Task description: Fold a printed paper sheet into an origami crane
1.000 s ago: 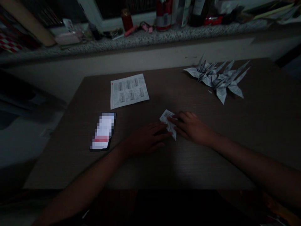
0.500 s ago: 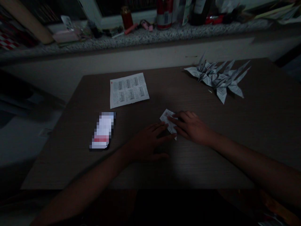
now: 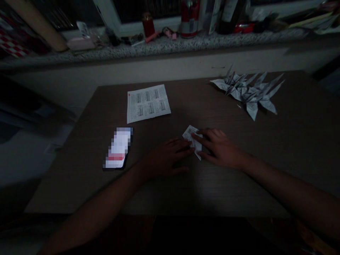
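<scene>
A small folded piece of printed paper lies flat on the dark wooden table, between my two hands. My left hand rests at its left edge, palm down, fingers stretched out and thumb apart, fingertips touching the paper. From the right, my right hand lies over the paper's right side with its fingers spread, the index fingertip on the paper. Part of the paper's right side is hidden under that hand.
A printed sheet lies at the back left, with a lit phone in front of it. Several folded paper cranes cluster at the back right. Behind the table, a stone windowsill carries a red can, bottles and small items.
My left hand's index finger has drawn back slightly to the left along the paper. My right hand stays on the paper. The whole view has shifted a little.
</scene>
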Motion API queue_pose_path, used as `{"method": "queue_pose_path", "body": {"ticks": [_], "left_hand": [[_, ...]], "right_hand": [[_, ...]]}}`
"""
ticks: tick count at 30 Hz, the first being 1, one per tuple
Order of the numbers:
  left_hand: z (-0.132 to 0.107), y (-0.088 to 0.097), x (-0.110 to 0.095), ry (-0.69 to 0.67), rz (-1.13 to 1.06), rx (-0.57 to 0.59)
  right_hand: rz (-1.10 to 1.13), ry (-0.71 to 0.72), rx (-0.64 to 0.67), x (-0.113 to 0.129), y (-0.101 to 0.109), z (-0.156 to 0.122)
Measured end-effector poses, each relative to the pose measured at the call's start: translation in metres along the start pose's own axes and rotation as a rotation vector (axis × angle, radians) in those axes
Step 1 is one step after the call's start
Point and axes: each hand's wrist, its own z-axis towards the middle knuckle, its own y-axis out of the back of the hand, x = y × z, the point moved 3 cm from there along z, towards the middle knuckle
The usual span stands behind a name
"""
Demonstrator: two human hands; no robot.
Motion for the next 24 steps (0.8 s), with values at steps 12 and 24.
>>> {"method": "queue_pose_path", "body": {"ticks": [12, 24], "left_hand": [[0.0016, 0.0036, -0.0002, 0.010, 0.020, 0.003], [0.0028, 0.0041, -0.0076, 0.025, 0.079, 0.005]], "right_hand": [[0.050, -0.031, -0.023, -0.0005, 0.0014, -0.0002], [0.090, 0.009, -0.077, 0.0025, 0.0060, -0.0047]]}}
